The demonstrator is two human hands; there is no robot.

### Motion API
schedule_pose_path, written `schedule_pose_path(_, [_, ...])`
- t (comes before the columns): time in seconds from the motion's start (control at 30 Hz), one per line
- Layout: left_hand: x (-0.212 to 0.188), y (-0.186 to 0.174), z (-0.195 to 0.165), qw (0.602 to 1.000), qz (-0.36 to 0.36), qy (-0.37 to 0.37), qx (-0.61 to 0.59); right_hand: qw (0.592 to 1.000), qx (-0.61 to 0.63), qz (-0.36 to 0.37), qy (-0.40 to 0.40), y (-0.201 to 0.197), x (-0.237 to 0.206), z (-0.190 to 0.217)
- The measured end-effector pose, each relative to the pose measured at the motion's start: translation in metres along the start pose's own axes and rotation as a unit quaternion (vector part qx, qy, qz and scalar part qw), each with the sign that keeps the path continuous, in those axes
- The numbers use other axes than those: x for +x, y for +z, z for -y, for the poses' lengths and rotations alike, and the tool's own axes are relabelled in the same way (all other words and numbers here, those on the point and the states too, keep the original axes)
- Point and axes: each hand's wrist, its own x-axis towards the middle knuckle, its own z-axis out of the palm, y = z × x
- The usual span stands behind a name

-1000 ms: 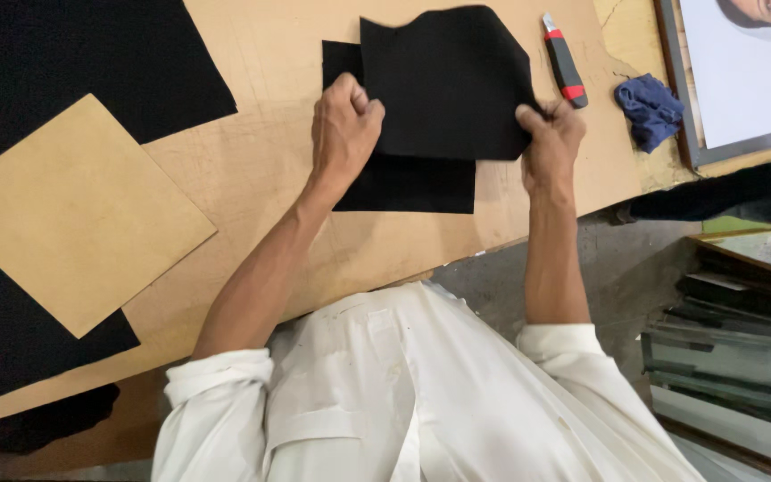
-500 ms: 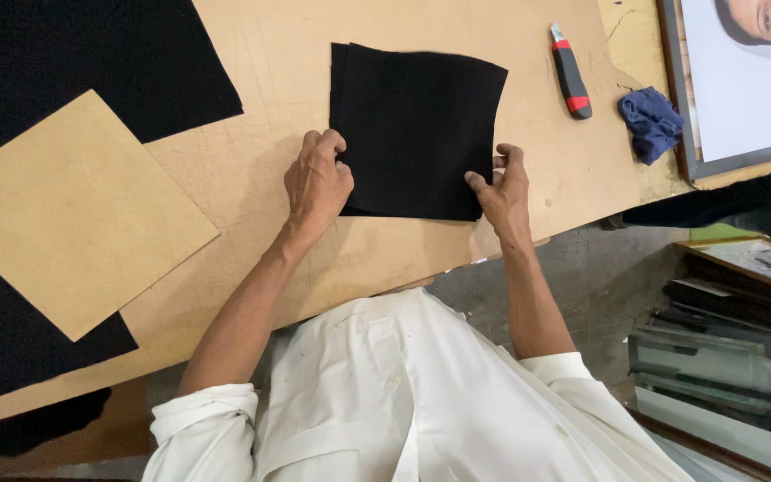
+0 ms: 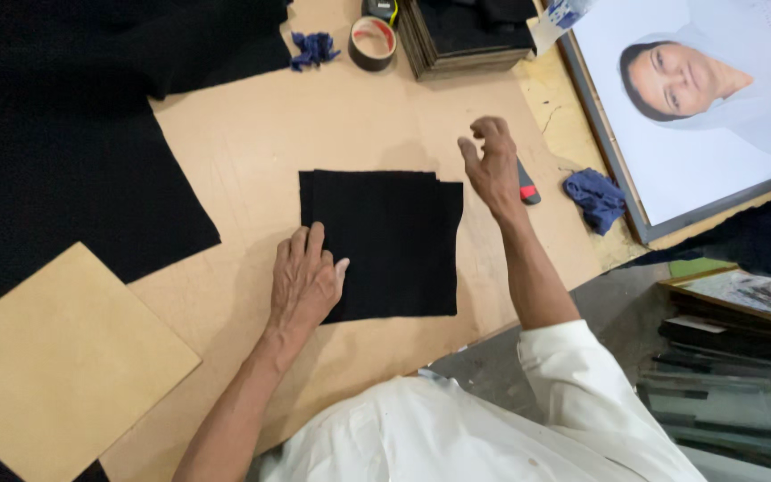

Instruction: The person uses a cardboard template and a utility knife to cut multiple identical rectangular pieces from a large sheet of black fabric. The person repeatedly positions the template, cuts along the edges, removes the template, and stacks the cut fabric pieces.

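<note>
Fingers of the left hand (image 3: pixel 307 278) lie flat and spread on the near-left corner of a square stack of black fabric sheets (image 3: pixel 385 241) on the tan wooden worktable (image 3: pixel 252 134). Beyond that stack's far-right corner the right hand (image 3: pixel 491 165) hovers open and empty, fingers loosely curled. Just behind it, partly hidden, lies what seems a red-and-black utility knife (image 3: pixel 526 186), with a crumpled blue cloth (image 3: pixel 595 196) further right.

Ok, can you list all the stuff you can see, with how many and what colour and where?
Black fabric squares: small stack, black, table middle.
Big black cloth: one, black, left.
Board square: one, tan, bottom left.
Tape roll: one, brown, top.
Stack of boards: one, brown with black top, top.
Blue rags: two, one at top, one at right.
Cutter: one, red and black, behind right hand.
Framed portrait: one, white, top right.
Table: tan.
Left hand: flat on fabric edge.
Right hand: raised, open.
</note>
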Motion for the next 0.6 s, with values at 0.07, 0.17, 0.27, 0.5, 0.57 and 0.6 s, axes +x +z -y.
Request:
schedule_pose_path(0.07, [0.008,0.003,0.006,0.998,-0.036,0.044,0.012,0.999,-0.003,-0.029,-0.016,0.014,0.066,-0.028])
schedule_pose_path(0.17, [0.015,0.01,0.017,0.997,-0.042,0.042,-0.044,0.987,-0.1,-0.125,0.019,0.024,0.15,-0.058])
schedule_pose_path(0.27, [0.017,0.017,0.024,0.996,-0.058,0.024,-0.067,0.937,-0.107,-0.141,0.302,0.026,0.2,-0.07])
schedule_pose_path(0.5, [0.019,0.024,0.025,0.998,-0.042,0.027,-0.039,0.944,0.034,-0.205,0.255,0.03,0.238,-0.056])
schedule_pose_path(0.57, [0.019,0.023,0.024,0.999,-0.041,0.026,-0.025,0.949,0.115,-0.255,0.145,0.018,0.239,-0.049])
schedule_pose_path(0.6, [0.018,0.022,0.023,0.998,-0.05,0.029,-0.023,0.95,0.11,-0.268,0.118,0.011,0.237,-0.047])
